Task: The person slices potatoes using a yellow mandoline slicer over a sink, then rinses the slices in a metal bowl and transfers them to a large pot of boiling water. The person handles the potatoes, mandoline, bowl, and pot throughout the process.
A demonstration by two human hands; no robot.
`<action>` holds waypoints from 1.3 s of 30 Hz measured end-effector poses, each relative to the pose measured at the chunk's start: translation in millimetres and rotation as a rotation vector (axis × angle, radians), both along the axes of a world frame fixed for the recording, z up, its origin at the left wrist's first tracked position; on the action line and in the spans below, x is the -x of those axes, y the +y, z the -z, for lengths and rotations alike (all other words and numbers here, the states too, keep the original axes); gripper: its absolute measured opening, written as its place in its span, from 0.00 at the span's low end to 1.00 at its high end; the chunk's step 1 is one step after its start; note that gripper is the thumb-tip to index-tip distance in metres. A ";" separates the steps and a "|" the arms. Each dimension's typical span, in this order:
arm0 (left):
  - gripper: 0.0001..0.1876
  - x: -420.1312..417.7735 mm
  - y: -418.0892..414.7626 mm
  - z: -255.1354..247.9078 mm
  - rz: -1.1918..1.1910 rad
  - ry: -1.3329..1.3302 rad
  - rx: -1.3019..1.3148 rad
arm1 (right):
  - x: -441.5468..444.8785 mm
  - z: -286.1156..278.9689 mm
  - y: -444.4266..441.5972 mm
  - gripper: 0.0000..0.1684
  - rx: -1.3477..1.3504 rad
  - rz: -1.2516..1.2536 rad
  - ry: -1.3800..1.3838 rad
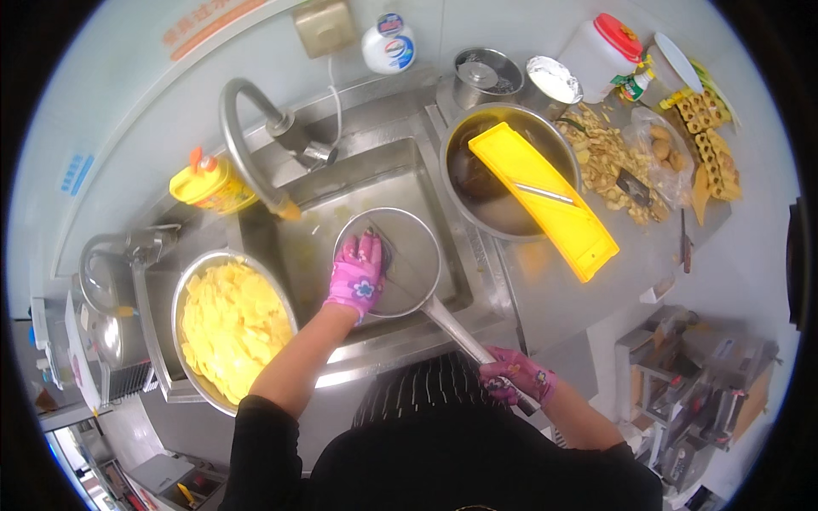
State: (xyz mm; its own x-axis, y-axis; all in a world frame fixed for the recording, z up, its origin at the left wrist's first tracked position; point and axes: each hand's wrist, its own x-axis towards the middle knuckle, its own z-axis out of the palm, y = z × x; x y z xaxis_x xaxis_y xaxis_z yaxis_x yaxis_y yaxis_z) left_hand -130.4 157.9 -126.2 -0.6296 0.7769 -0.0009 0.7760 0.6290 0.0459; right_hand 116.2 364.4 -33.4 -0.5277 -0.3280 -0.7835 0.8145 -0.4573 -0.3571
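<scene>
My right hand (519,378), in a pink floral glove, grips the metal handle (461,332) of a large round strainer (415,268). The strainer's bowl is above the sink basin (396,169). Inside the bowl lies my left hand (358,274), gloved the same way, fingers stretched towards the far rim. A dark curved edge shows beside these fingers; what it is, and whether the hand holds it, I cannot make out. To the left, a metal bowl (291,306) full of yellow slices (233,326), probably potato, sits over another basin.
A yellow slicer (549,204) rests across a steel bowl (448,185) on the right. Beyond are peelings (604,153), bagged potatoes (664,147) and a red-lidded container (594,61). A curved faucet (233,121) arches over the sink, near a yellow detergent bottle (214,185).
</scene>
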 end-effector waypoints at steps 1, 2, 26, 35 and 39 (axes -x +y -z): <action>0.39 0.9 5.7 -0.9 0.015 -0.007 0.008 | 0.0 2.0 4.0 0.16 0.001 0.005 0.001; 0.39 1.9 12.0 -2.1 0.027 -0.015 0.017 | 0.9 3.3 8.6 0.16 0.003 0.008 0.001; 0.24 28.4 63.4 34.2 -0.408 -0.639 -0.701 | -0.8 35.1 57.6 0.15 0.087 0.040 -0.045; 0.29 104.6 195.7 -123.3 -0.331 -1.110 -1.534 | -2.5 43.2 55.0 0.15 0.045 0.108 -0.060; 0.26 72.8 173.2 -144.9 -0.320 -1.134 -1.517 | 2.8 46.6 53.2 0.20 0.056 0.170 -0.084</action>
State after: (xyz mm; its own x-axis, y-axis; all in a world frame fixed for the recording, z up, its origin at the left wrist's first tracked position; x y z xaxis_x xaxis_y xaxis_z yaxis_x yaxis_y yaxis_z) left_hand -203.2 331.1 18.7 -0.9192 0.3936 0.0136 -0.1258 -0.3261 0.9369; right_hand 113.4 417.7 -79.9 -0.5128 -0.2842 -0.8101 0.7494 -0.6085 -0.2610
